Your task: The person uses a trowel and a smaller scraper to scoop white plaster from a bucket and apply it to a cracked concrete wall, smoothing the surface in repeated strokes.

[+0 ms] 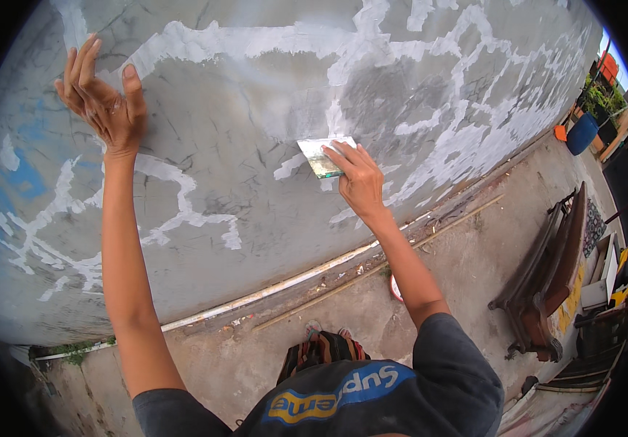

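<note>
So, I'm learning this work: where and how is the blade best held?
I'd probably take the blade by its right edge, coming from the lower right, as the right grip does: it's a flat plate, and this leaves its left edge free.

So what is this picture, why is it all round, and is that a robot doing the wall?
No robot here, just a person using two bare hands. A wide fisheye camera worn on the person's head looks down and takes the picture; its lens makes the view round and bends straight edges. The right hand holds a flat putty scraper at the gray wall. The left hand is raised and holds nothing; I can't tell whether it touches the wall. Whitish filler streaks branch across the wall like cracks.
</note>
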A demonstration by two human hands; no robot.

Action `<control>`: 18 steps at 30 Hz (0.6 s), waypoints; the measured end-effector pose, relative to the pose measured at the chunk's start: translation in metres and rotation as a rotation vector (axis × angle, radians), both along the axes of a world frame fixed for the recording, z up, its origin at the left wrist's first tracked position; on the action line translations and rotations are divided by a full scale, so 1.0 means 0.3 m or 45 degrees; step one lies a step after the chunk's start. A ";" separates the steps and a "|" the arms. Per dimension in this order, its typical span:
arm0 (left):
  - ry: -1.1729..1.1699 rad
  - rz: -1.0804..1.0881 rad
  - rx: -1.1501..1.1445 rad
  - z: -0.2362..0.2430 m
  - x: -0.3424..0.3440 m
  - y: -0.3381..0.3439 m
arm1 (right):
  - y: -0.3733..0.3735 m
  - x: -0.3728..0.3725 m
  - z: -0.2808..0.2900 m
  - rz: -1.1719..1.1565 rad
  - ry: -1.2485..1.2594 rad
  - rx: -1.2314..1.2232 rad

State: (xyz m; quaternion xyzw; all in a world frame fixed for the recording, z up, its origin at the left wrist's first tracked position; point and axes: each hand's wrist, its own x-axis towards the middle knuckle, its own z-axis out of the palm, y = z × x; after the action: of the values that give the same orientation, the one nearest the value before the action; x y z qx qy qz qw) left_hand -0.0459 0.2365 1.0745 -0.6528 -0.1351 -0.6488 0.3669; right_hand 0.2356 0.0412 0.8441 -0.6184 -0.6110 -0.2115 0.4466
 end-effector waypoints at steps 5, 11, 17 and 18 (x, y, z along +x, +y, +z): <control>0.004 -0.004 0.004 -0.003 -0.001 0.002 | -0.213 -0.097 -0.288 0.134 0.792 -0.366; 0.066 -0.103 -0.002 0.013 -0.005 -0.005 | -0.307 -0.123 -0.415 0.661 2.477 -0.290; 0.148 -0.168 0.004 0.068 -0.108 -0.033 | -0.309 -0.258 -0.144 0.720 2.369 0.123; 0.185 -0.102 0.062 0.103 -0.156 -0.061 | -0.296 -0.276 -0.132 0.658 2.244 0.179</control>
State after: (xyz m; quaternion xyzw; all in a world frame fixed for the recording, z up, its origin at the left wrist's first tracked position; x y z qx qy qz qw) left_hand -0.0927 0.2182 1.1055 -0.6939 -0.0663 -0.6170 0.3652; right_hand 0.1527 -0.0476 0.8045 -0.3717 -0.1546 0.4058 0.8205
